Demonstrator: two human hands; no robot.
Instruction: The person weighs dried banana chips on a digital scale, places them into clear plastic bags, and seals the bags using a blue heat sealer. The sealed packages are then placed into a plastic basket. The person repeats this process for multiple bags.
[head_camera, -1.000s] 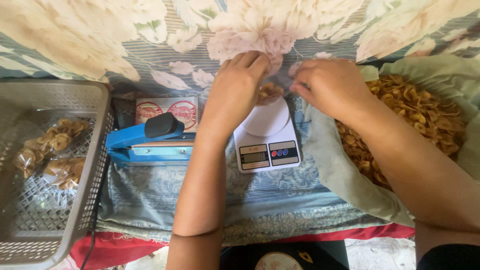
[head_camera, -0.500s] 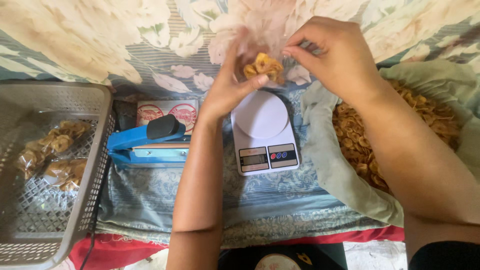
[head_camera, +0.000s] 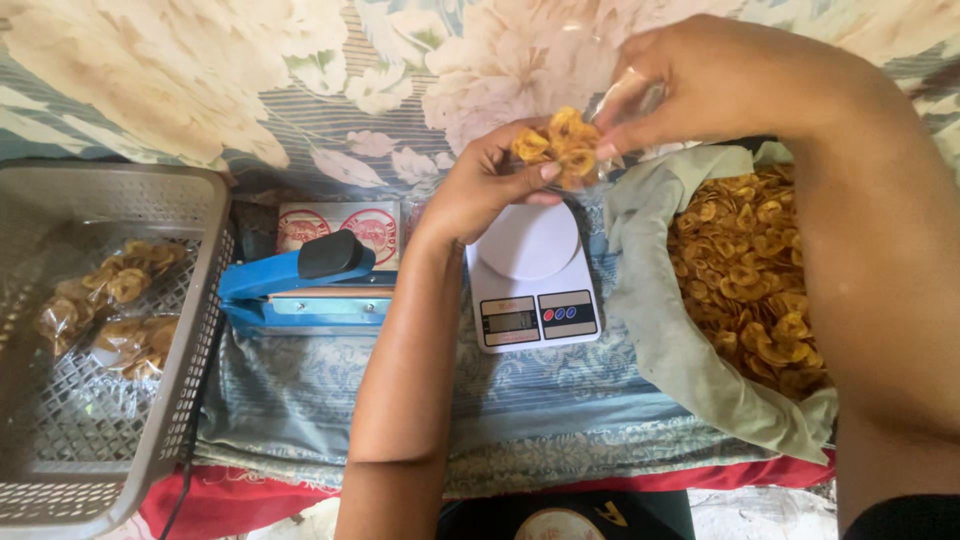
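Bag: a small clear plastic bag of banana chips (head_camera: 560, 148), held up above the white kitchen scale (head_camera: 530, 275).
Left hand (head_camera: 490, 185): cups the bag's underside, fingers closed on it.
Right hand (head_camera: 720, 85): pinches the bag's open top.
Handling: likely light, crinkly, slippery film; the chips look brittle, so supporting the bottom and gripping the mouth suits it.
Nearby: a cloth-lined heap of chips (head_camera: 750, 270) to the right, a blue heat sealer (head_camera: 300, 285), and a grey basket (head_camera: 190, 330) with filled bags.
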